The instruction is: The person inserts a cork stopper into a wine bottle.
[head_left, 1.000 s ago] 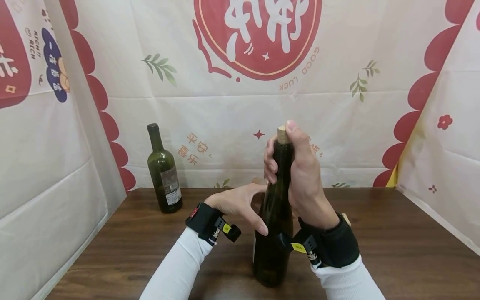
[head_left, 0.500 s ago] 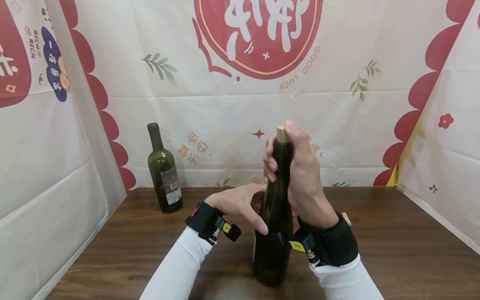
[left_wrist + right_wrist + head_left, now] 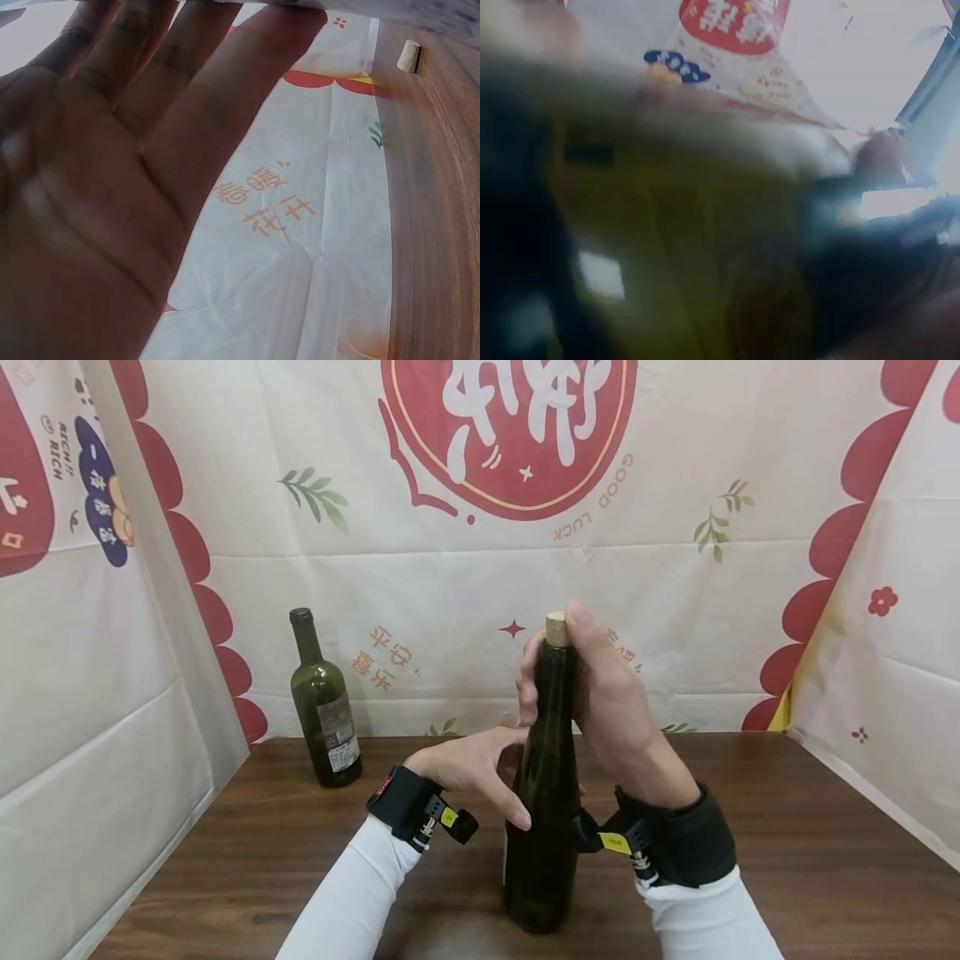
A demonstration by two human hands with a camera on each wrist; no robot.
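In the head view a dark green wine bottle [image 3: 542, 860] stands upright on the table, a cork [image 3: 556, 630] sticking up from its mouth. My left hand [image 3: 480, 764] holds the bottle's body from the left, thumb in front; its fingers are mostly hidden behind the glass. The right hand [image 3: 618, 718] is around the neck, fingers curled behind it and thumb beside the cork, with the palm a little off the glass. The left wrist view shows the left palm [image 3: 82, 210] and fingers close up. Blurred greenish glass [image 3: 682, 247] fills much of the right wrist view.
Another green wine bottle [image 3: 324, 718], without a visible cork, stands at the back left of the brown wooden table [image 3: 247, 868]. A loose cork [image 3: 409, 56] stands on the table in the left wrist view. A printed white cloth [image 3: 450, 585] hangs behind and at both sides.
The right wrist has shifted right and the right palm has eased away from the bottle's neck. The left hand keeps its place on the bottle. The whole head view has shifted slightly.
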